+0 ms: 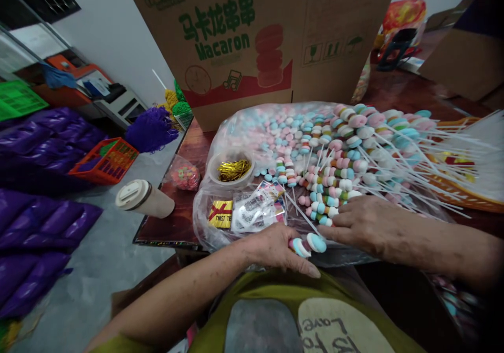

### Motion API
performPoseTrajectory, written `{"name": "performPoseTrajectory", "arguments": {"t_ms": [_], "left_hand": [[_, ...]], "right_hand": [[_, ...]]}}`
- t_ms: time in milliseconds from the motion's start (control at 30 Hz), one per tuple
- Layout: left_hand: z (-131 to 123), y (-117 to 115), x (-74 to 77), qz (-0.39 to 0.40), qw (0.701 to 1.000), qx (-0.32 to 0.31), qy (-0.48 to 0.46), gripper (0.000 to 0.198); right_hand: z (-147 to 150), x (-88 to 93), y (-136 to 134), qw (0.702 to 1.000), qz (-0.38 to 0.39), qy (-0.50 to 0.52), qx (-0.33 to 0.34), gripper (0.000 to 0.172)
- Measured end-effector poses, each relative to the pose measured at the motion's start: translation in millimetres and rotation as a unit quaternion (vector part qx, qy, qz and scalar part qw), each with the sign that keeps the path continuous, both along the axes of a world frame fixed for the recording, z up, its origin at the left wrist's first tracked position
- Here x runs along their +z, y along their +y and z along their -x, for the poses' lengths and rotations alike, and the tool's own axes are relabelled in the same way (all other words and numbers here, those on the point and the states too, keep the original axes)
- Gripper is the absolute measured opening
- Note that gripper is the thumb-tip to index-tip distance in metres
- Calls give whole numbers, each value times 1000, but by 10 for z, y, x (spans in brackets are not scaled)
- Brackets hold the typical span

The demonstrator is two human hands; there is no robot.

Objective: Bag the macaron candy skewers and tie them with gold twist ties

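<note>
My left hand [275, 249] is closed around a short marshmallow skewer [311, 245] of blue, white and pink pieces, low at the table's front edge. Its thumb points right, below the candy. Beside it, my right hand [360, 226] reaches over the near edge of the pile of marshmallow skewers [328, 190], fingers stretched to the left and apart. Its index fingertip is by the end of a thin white stick [301, 214]; I cannot tell whether they touch. Printed packets [258, 211] lie behind my left hand, next to a yellow twist-tie card [220, 214].
A bowl [212, 169] of gold twist ties sits on clear plastic over the table. A large Macaron carton [275, 87] stands behind. At the left are a lidded cup [151, 200] and a bag of small pink candies [185, 176]; an orange basket [472, 198] holds white sticks at right.
</note>
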State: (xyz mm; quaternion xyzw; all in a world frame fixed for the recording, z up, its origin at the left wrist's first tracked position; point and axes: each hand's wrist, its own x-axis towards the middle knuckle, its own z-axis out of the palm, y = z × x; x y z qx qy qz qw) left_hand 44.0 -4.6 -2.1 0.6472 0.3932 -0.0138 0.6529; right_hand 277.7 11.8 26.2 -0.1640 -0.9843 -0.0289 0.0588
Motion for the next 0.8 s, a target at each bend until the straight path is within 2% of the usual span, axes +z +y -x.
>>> {"name": "performPoseTrajectory", "arguments": {"t_ms": [100, 233, 300, 367, 433, 500, 533, 600, 667, 733, 800], "left_hand": [[-2, 6, -23, -3, 1000, 26, -17, 36], [-11, 25, -61, 53, 999, -7, -7, 29], [4, 60, -59, 67, 998, -1, -3, 30], [48, 106, -13, -2, 1000, 0, 3, 42], [109, 134, 68, -130, 990, 5, 50, 70], [159, 125, 143, -250, 958, 9, 138, 93], [173, 107, 167, -294, 938, 6, 186, 95], [182, 63, 184, -360, 897, -4, 255, 76], [184, 35, 180, -387, 878, -11, 281, 51], [205, 43, 182, -372, 894, -35, 249, 34], [244, 80, 195, -330, 925, -66, 177, 28]], "right_hand": [[18, -49, 14, 997, 64, -46, -6, 19], [111, -10, -34, 995, 95, -41, -12, 26], [153, 23, -26, 993, 107, -48, -32, 23], [156, 46, 22, 984, 137, -64, -90, 18], [118, 53, 93, 969, 182, -70, -150, 20], [62, 49, 157, 957, 225, -55, -174, 27], [38, 46, 181, 952, 245, -45, -177, 30], [9, 45, 205, 939, 292, -36, -179, 32], [4, 61, 208, 924, 334, -42, -183, 32], [5, 96, 199, 915, 358, -51, -177, 32], [-4, 148, 181, 916, 362, -55, -162, 30]]}}
